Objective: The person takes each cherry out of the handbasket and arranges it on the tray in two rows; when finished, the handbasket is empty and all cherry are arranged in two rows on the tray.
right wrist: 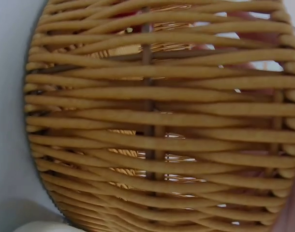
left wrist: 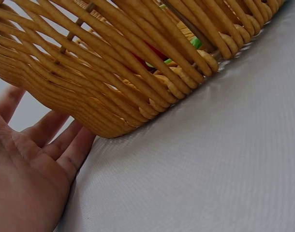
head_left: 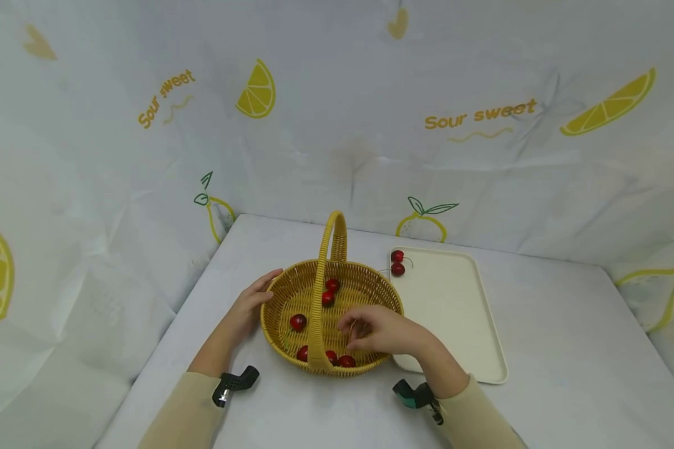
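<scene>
Cherries [head_left: 346, 362] first: three sat along the near edge of the yellow wicker basket [head_left: 365, 274] on the white counter [head_left: 314, 411]. Right hand [head_left: 384, 330] hung over the inside, fingers loosely bent, nothing visible in them. Left hand [head_left: 248, 308] just rested extended fingers against the basket's left side. Three more cherries lay further in, then two with stems on the cream tray's [head_left: 449, 312] far left corner. Lemon-print backdrop [head_left: 337, 125] behind everything.

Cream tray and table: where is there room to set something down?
Bare: most of the cream tray, right of the two cherries in its far-left corner; the white table right of the tray; the strip before the wicker basket, between the sleeves. Crowded: the basket's near side, with cherries by the handle, and the tray's near-left corner, crossed by the right forearm.
</scene>
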Demonstrator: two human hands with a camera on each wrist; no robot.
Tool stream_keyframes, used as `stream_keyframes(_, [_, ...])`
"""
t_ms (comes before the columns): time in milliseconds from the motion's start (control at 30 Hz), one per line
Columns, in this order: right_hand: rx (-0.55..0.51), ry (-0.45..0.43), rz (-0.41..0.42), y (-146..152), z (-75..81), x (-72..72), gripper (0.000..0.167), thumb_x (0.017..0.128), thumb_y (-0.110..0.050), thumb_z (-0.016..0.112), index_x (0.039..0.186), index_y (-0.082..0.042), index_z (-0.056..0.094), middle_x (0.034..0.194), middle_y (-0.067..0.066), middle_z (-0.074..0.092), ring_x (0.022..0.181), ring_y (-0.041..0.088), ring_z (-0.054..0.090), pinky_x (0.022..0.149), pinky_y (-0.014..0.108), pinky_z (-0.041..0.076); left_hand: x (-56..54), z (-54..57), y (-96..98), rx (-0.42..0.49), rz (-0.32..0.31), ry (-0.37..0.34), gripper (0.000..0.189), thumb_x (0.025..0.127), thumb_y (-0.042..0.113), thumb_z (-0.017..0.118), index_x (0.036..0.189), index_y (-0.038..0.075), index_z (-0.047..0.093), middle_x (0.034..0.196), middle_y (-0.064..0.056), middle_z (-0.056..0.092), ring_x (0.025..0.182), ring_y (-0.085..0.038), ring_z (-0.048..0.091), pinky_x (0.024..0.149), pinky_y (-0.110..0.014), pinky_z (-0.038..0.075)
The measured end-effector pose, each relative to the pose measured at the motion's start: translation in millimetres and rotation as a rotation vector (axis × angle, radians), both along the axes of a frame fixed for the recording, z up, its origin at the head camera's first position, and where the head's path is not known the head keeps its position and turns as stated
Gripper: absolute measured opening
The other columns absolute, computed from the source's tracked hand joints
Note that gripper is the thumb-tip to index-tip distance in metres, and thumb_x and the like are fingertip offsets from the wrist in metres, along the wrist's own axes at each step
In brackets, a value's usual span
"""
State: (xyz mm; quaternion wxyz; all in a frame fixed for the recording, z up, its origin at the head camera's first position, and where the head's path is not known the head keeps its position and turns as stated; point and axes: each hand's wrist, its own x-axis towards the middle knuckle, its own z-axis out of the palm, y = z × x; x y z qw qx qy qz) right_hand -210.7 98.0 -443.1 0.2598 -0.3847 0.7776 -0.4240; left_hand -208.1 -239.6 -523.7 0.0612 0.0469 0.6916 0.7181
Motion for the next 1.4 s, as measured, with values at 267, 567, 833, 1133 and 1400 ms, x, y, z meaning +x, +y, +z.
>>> stream_keyframes(267, [0.154,-0.088,0.093,-12.2,-4.4,-3.4,0.026,0.086,-0.003,0.080,0.110,-0.008,0.072,0.097,0.005,0.069,0.083,0.015,0.066,0.075,0.028,0.055,-0.4,-1.0,-1.6,0.005,0.000,-0.009,0.058,0.101,0.015,0.051,0.158,0.011,0.040,0.163,-0.009,0.035,0.151,-0.029,0.026,0.122,-0.054,0.005])
stream_keyframes(567, [0.328,-0.035,0.125,-23.5,-8.6,-1.3,0.026,0.084,0.005,0.078,0.101,-0.015,0.073,0.089,-0.007,0.065,0.079,0.008,0.059,0.072,0.025,0.052,0.7,2.2,1.0,0.014,-0.007,-0.018,0.059,0.101,0.017,0.052,0.158,0.011,0.040,0.163,-0.009,0.036,0.151,-0.029,0.027,0.122,-0.053,0.009])
stream_keyframes(833, [0.342,-0.015,0.141,-25.4,-10.0,-2.4,0.024,0.083,0.005,0.078,0.098,-0.014,0.073,0.087,-0.008,0.065,0.078,0.007,0.059,0.072,0.024,0.052,1.7,2.7,1.7,0.012,0.000,-0.015,0.058,0.100,0.015,0.051,0.158,0.011,0.041,0.163,-0.009,0.036,0.151,-0.028,0.026,0.122,-0.053,0.009])
stream_keyframes(1133, [0.313,-0.043,0.140,-20.4,-3.9,-5.7,0.024,0.081,0.002,0.076,0.098,-0.014,0.072,0.087,-0.004,0.065,0.077,0.009,0.056,0.071,0.026,0.051,0.9,3.2,1.7,0.000,0.005,-0.014,0.058,0.101,0.016,0.052,0.157,0.012,0.041,0.163,-0.008,0.036,0.152,-0.028,0.026,0.122,-0.053,0.009])
stream_keyframes(1400, [0.239,-0.010,0.078,-10.7,4.7,-11.9,0.028,0.079,-0.001,0.071,0.103,-0.015,0.070,0.089,-0.005,0.064,0.081,0.013,0.058,0.073,0.029,0.052,0.3,2.2,-0.2,0.008,0.002,-0.013,0.058,0.100,0.016,0.051,0.157,0.011,0.041,0.163,-0.008,0.037,0.150,-0.028,0.028,0.122,-0.052,0.011])
